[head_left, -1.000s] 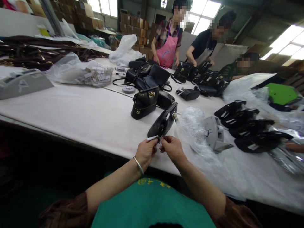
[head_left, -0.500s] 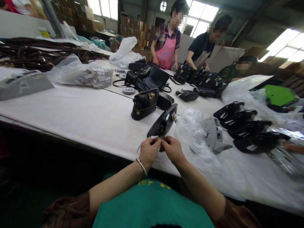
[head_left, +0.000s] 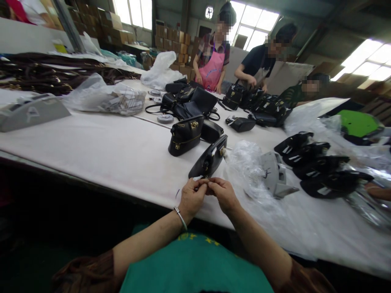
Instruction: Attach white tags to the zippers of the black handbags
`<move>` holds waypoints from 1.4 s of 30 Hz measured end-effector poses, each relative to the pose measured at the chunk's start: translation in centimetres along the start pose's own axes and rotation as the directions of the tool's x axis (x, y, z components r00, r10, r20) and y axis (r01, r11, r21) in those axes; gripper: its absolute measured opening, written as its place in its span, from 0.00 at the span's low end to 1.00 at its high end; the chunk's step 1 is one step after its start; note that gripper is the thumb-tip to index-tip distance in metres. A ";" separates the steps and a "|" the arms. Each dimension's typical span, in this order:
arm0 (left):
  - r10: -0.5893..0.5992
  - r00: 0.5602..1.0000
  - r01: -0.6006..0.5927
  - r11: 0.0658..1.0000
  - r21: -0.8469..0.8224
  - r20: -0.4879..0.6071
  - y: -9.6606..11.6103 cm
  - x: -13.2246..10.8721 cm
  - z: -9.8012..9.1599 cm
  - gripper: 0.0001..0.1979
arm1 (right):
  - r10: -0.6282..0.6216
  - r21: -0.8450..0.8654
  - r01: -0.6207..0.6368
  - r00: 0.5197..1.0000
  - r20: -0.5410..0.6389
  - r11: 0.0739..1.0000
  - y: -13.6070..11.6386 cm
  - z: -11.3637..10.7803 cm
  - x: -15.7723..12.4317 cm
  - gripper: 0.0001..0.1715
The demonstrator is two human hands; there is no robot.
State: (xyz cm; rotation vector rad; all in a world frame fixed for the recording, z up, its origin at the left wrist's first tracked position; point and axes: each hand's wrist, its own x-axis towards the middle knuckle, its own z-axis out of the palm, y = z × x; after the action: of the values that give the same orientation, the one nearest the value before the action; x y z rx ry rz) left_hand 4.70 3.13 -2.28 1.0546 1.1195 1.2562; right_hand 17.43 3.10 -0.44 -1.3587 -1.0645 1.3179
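My left hand (head_left: 192, 198) and my right hand (head_left: 224, 195) meet close to the table's front edge, thumbs and fingertips pinched together. What they pinch is too small and too covered by the fingers to make out. Just beyond the fingertips a black handbag (head_left: 209, 158) stands tilted, its near end by my hands. A small white piece (head_left: 198, 178) shows between that bag and my left fingers. Behind it, another black handbag (head_left: 186, 136) with a gold clasp and zip stands upright.
Crumpled clear plastic (head_left: 244, 162) and a grey tape dispenser (head_left: 275, 175) lie to the right, beside a row of black bags (head_left: 324, 165). More black bags (head_left: 195, 101) cover the middle. A plastic bag of paper tags (head_left: 125, 99) lies left. Co-workers (head_left: 210, 69) stand across the table.
My hands have shifted slightly, fingertips still together, and the fingers now cover more of what is between them. Across the table, a co-worker's hand has risen above a bag.
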 end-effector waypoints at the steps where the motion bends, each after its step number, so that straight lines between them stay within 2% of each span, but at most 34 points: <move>1: -0.035 0.999 0.036 0.998 -0.053 0.002 -0.2 -0.1 0.0 0.05 | 0.005 0.013 -0.004 1.000 -0.011 1.000 0.2 0.0 0.1 0.14; 4: -0.185 0.983 0.178 0.961 -0.210 -0.011 -0.4 -0.3 -0.1 0.06 | -0.006 0.001 0.006 0.999 -0.032 1.000 0.6 0.0 0.2 0.14; 6: -0.302 0.953 0.292 0.919 -0.266 0.004 -0.3 -0.4 0.0 0.09 | -0.029 -0.051 0.026 0.999 -0.045 0.998 0.6 0.0 0.2 0.13; 9: -0.437 0.892 0.450 0.834 -0.320 0.116 0.0 -0.4 0.1 0.13 | -0.064 -0.154 0.055 0.996 -0.055 0.987 0.6 -0.2 0.2 0.13; 12: -0.502 0.838 0.543 0.736 -0.405 0.211 0.2 -0.1 0.2 0.14 | -0.090 -0.216 0.078 0.995 -0.044 0.973 0.4 -0.7 0.2 0.14; 15: -0.514 0.825 0.561 0.690 -0.457 0.237 0.2 0.1 0.2 0.14 | -0.077 -0.185 0.067 0.996 -0.051 0.980 0.2 -1.2 0.3 0.16; 20: -0.508 0.826 0.558 0.670 -0.490 0.245 0.3 0.3 0.3 0.10 | -0.058 -0.164 0.038 0.991 -0.120 0.986 -0.3 -1.0 0.8 0.17; 24: -0.519 0.813 0.574 0.641 -0.509 0.262 0.4 0.3 0.3 0.07 | -0.141 -0.305 0.086 0.976 -0.165 0.948 -0.7 -0.6 0.9 0.14; 29: -0.534 0.797 0.588 0.577 -0.567 0.283 0.5 0.4 0.5 0.03 | -0.248 -0.485 0.142 0.955 -0.162 0.863 -1.0 -0.5 0.2 0.15; 34: -0.540 0.788 0.597 0.555 -0.579 0.296 0.6 0.4 0.6 0.01 | -0.274 -0.533 0.142 0.945 -0.178 0.834 -0.6 -0.8 0.1 0.15; 38: -0.540 0.781 0.605 0.530 -0.594 0.313 0.5 0.4 0.6 0.02 | -0.189 -0.408 0.097 0.963 -0.191 0.908 0.3 -0.6 0.7 0.13; 42: -0.553 0.760 0.631 0.501 -0.592 0.342 0.2 0.5 0.5 0.02 | -0.008 -0.083 -0.004 0.989 -0.147 0.997 1.0 -0.2 1.1 0.16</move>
State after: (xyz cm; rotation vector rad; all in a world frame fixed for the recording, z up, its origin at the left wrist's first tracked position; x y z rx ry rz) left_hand 5.13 3.61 -2.04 0.1118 0.7157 0.8855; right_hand 17.71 3.99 -1.65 -1.4921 -1.0284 1.1636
